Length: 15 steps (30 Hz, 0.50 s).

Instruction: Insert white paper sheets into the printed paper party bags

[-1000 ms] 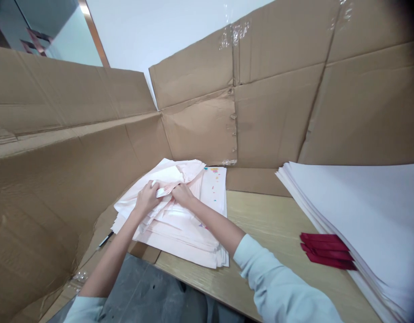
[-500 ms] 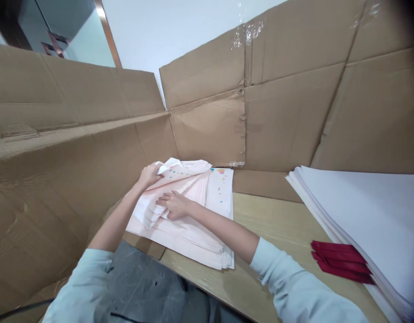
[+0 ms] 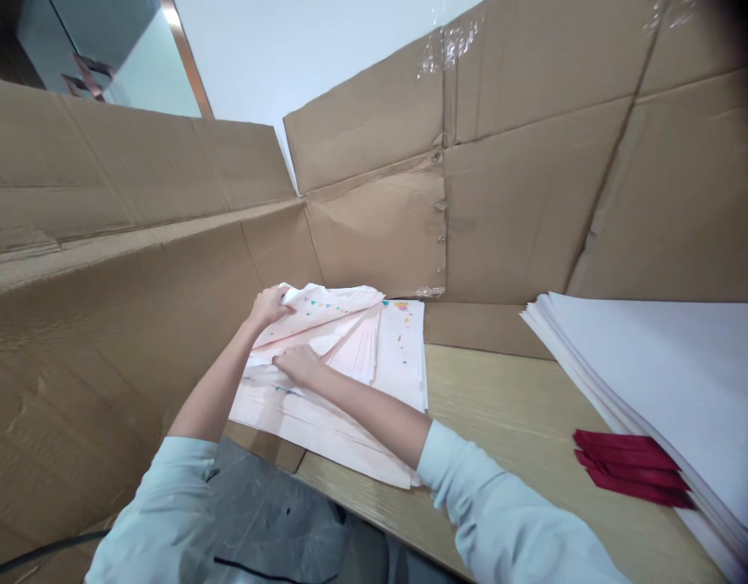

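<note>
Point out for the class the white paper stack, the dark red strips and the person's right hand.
White paper stack (image 3: 659, 381), head view, on its top sheet.
Dark red strips (image 3: 629, 469), head view, on the middle strip.
Right hand (image 3: 298, 363), head view, on the back of the hand.

Nothing legible on show here! The pale pink paper sheets (image 3: 395, 357) carry only tiny coloured triangles and specks, no letters that can be made out. Over on the cardboard panels (image 3: 374, 235), no readable print, and the dark red strips (image 3: 629, 470) show no words or numbers either.
</note>
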Available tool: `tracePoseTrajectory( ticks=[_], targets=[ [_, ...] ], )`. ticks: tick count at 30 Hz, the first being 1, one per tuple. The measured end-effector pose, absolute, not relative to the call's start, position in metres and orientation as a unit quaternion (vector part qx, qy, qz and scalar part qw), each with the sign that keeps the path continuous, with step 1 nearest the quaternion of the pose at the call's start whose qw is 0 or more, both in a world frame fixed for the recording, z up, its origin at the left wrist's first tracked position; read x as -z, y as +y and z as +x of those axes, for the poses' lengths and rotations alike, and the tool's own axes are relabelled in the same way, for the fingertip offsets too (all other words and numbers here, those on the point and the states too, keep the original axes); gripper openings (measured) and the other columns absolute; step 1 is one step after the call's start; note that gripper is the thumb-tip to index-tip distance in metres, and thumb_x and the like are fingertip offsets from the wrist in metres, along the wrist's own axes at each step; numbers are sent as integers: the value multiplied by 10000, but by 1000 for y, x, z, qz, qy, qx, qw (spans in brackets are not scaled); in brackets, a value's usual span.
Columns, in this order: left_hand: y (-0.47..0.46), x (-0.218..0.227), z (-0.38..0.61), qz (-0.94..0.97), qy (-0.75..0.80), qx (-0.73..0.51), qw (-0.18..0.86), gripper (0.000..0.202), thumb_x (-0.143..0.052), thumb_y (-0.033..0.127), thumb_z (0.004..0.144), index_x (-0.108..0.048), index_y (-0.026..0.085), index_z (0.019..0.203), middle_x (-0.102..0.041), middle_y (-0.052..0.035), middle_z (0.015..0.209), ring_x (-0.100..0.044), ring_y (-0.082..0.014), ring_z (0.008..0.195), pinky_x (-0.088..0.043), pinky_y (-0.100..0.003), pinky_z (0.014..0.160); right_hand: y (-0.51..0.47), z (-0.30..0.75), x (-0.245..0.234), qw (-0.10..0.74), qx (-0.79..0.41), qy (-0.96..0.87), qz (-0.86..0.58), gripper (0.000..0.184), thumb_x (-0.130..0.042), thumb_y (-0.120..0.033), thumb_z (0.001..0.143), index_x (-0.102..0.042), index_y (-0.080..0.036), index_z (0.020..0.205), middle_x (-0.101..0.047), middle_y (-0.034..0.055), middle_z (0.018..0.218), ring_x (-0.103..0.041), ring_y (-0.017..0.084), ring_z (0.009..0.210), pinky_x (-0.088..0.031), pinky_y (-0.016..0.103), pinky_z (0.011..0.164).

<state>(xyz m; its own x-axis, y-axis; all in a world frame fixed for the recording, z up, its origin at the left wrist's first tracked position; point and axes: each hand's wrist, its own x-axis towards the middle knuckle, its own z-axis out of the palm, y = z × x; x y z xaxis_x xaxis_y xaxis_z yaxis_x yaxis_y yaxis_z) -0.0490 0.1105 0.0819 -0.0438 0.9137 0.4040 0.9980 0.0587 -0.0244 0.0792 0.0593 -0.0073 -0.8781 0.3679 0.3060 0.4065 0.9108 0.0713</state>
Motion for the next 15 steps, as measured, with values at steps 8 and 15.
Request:
tracePoseTrajectory(
  ticks=[8, 15],
  targets=[
    [106, -84, -53, -608, -730, 152, 271, 298, -536, 340, 702, -560, 252, 986, -551, -25, 1018, -537, -186, 845, -307, -231, 578, 87, 93, -25, 134, 95, -970, -177, 250, -400, -206, 833, -623, -135, 921, -610, 111, 894, -563, 209, 881, -439, 314, 719],
    [91, -63, -42, -639, -682, 183, 305, 282, -468, 242, 736, -570, 243, 999, -547, -31, 951, -527, -143, 769, -295, -207, 564, 127, 122, -57, 124, 126, -971, -159, 281, -386, -94, 769, -634, -120, 900, -617, 96, 880, -562, 184, 815, -413, 273, 698]
  ],
)
